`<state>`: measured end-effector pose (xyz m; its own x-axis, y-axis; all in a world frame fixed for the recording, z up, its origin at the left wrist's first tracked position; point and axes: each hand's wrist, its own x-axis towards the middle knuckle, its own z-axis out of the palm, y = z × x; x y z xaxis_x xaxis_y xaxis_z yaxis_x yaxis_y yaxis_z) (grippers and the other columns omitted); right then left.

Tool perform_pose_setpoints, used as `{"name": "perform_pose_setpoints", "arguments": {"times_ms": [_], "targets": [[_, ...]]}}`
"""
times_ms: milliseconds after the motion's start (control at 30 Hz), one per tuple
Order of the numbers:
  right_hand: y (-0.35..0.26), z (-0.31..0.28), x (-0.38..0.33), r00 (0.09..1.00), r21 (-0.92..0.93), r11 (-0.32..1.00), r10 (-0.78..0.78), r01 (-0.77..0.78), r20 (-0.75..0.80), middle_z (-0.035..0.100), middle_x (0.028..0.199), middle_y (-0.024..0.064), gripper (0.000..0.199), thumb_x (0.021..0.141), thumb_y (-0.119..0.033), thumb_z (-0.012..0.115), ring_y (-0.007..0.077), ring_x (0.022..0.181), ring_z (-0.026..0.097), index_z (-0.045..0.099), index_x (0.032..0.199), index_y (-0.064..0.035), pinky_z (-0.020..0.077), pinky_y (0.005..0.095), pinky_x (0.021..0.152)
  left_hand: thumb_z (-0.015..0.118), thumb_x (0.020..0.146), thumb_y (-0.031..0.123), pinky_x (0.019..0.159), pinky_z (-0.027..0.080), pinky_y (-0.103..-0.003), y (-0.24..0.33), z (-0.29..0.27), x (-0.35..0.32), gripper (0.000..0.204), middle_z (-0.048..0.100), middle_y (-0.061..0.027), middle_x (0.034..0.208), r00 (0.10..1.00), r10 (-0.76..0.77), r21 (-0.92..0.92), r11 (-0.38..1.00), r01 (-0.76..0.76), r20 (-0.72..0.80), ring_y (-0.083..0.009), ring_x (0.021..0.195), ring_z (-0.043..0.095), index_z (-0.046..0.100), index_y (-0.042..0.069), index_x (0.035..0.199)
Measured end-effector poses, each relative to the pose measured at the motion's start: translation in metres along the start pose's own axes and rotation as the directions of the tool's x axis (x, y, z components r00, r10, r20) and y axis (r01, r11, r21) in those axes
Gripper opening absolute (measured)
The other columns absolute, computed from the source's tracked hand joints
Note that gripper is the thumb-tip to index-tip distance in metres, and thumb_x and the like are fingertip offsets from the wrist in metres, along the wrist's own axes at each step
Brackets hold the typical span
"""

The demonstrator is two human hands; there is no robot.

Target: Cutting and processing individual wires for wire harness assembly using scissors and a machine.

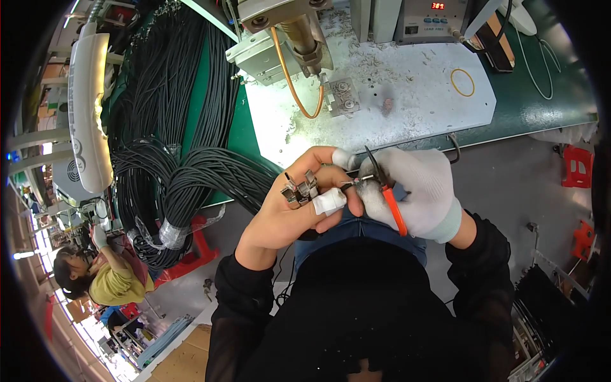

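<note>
My left hand [299, 200], bare but for white wraps on the thumb and a fingertip, is curled with several small metal connector parts [299, 190] resting against it. Between its thumb and fingers it pinches the end of a black cable [347, 186], with thin wires reaching toward the other hand. In a white glove, my right hand [420, 191] grips orange-handled pliers [396, 213], whose dark pointed jaws angle up and left. The gloved fingertips, smudged dark, meet the wire ends. How they hold the wires is partly hidden.
Bundles of black cables [184, 83] cover the green bench [534, 105] at left. A press [305, 48] stands over the white plate [414, 95], with a control box [433, 22] behind. A yellow ring [463, 83] lies on the plate. Left are a lamp [89, 114] and a co-worker [114, 277].
</note>
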<state>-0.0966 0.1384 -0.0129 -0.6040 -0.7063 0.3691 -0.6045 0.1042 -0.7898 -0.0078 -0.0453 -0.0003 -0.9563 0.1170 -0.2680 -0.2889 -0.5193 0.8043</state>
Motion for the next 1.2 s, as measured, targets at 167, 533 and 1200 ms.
{"name": "perform_pose_setpoints", "arguments": {"times_ms": [167, 533, 1200], "targets": [[-0.001, -0.001, 0.011, 0.993, -0.18, 0.98, -0.098, 0.086, -0.059, 0.051, 0.063, 0.0061, 0.024, 0.067, -0.019, 0.075, 0.024, 0.056, 0.055, 0.061, 0.085, -0.0097, 0.0445, 0.0337, 0.052, 0.059, 0.088, 0.002, 0.053, 0.039, -0.017, 0.006, 0.002, 0.001, 0.007, 0.064, -0.0064, 0.076, 0.998, -0.03, 0.139, 0.99, 0.039, -0.062, -0.0056, 0.058, 0.051, 0.055, 0.0, 0.094], [-0.014, -0.02, 0.011, 0.973, -0.658, 0.723, -0.093, 0.212, 0.211, 0.051, 0.064, 0.0032, 0.03, 0.06, -0.015, 0.075, 0.0217, 0.063, 0.058, 0.065, 0.088, -0.0077, 0.0524, 0.0396, 0.088, 0.069, 0.076, -0.004, 0.056, 0.034, -0.015, -0.011, 0.011, 0.006, 0.019, 0.054, 0.006, 0.07, 0.942, 0.216, 0.55, 0.834, -0.041, -0.258, 0.002, 0.062, 0.041, 0.053, 0.003, 0.083], [-0.016, 0.007, -0.009, 0.971, 0.045, 0.97, 0.238, -0.239, 0.028, 0.055, 0.06, 0.0096, 0.017, 0.075, -0.015, 0.072, 0.025, 0.051, 0.057, 0.064, 0.085, -0.0046, 0.0436, 0.0334, 0.047, 0.067, 0.079, -0.003, 0.053, 0.032, -0.015, -0.012, 0.014, 0.012, 0.015, 0.052, 0.0058, 0.068, 0.861, 0.412, 0.573, 0.799, -0.183, -0.299, 0.0023, 0.058, 0.04, 0.053, 0.003, 0.081]]}}
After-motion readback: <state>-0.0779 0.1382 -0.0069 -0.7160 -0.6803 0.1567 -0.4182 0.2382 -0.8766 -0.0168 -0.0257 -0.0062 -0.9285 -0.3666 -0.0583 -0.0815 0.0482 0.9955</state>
